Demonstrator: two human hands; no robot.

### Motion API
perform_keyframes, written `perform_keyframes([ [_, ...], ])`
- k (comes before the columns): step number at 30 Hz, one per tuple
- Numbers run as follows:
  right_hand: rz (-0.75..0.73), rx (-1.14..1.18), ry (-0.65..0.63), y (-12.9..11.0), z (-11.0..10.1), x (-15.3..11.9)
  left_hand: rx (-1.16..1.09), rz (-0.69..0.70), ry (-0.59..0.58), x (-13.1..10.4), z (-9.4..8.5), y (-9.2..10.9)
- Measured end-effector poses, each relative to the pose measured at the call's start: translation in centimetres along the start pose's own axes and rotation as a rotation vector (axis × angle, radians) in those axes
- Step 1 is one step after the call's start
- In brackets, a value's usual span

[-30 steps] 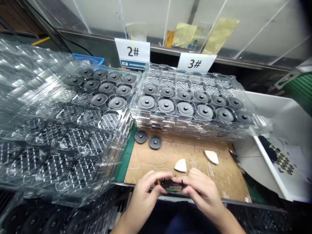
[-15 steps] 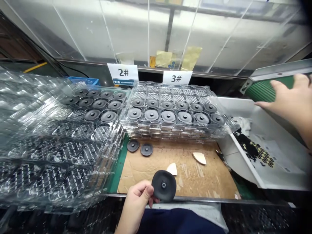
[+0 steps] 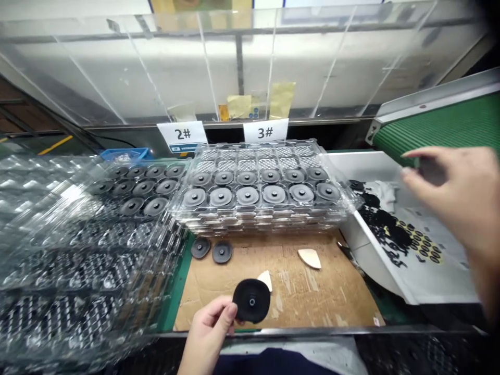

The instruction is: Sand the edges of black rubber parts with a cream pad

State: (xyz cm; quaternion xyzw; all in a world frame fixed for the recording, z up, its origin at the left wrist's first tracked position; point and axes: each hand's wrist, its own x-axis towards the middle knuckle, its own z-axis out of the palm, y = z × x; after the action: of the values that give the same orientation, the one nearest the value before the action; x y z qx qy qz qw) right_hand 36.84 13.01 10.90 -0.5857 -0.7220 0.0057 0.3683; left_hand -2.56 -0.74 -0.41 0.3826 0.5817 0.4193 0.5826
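Note:
Between thumb and fingers, my left hand grips a black rounded disc by its left edge, a small ringed stub at its centre. It is held over the front edge of the cardboard sheet. On the right, my right hand is raised above the white bin, its fingers closed around a dark disc, blurred and partly hidden. Two similar discs lie on the cardboard. Behind them, a clear plastic tray holds two rows of discs.
Clear stacked trays fill the left side, some cells holding discs. Two pale wedge-shaped pieces rest on the cardboard. The bin contains small black parts and a yellow sheet of rings. A green conveyor belt is behind it.
My right hand has come down from beside the green belt and closed on a dark disc. My left hand still holds its disc. The whole view has shifted slightly.

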Motion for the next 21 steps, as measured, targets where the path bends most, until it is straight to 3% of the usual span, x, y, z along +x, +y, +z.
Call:
perform_keyframes([
  [1, 0.048, -0.09, -0.016, -1.7, 0.9, -1.5, 0.054, 0.026, 0.0, 0.5, 0.2, 0.5],
  [3, 0.032, 0.008, -0.285, -4.2, 3.7, -5.3, 0.211, 0.13, -0.027, 1.7, 0.6, 2.0],
  [5, 0.042, 0.219, -0.499, -5.4, 7.6, -9.7, 0.384, 0.283, -0.077, 3.2, 1.2, 4.0],
  [6, 0.109, 0.344, -0.508, -5.6, 9.7, -11.9, 0.451, 0.359, -0.101, 4.0, 1.6, 5.2],
  [9, 0.196, 0.404, -0.419, -5.3, 15.2, -17.3, 0.621, 0.567, -0.12, 6.7, 3.7, 9.5],
  [12, 0.283, 0.421, -0.282, -4.6, 17.9, -20.4, 0.789, 0.802, -0.163, 10.0, 7.4, 14.2],
  [15, 0.295, 0.47, -0.207, -4.1, 18.4, -21.4, 1.008, 1.054, -0.241, 14.4, 12.6, 18.6],
  [18, 0.281, 0.53, -0.149, -3.6, 18.2, -21.4, 1.135, 1.104, -0.291, 19.7, 18.0, 21.6],
  [21, 0.283, 0.577, -0.09, -3.3, 18.2, -21.3, 1.244, 1.088, -0.277, 25.2, 22.2, 22.5],
])
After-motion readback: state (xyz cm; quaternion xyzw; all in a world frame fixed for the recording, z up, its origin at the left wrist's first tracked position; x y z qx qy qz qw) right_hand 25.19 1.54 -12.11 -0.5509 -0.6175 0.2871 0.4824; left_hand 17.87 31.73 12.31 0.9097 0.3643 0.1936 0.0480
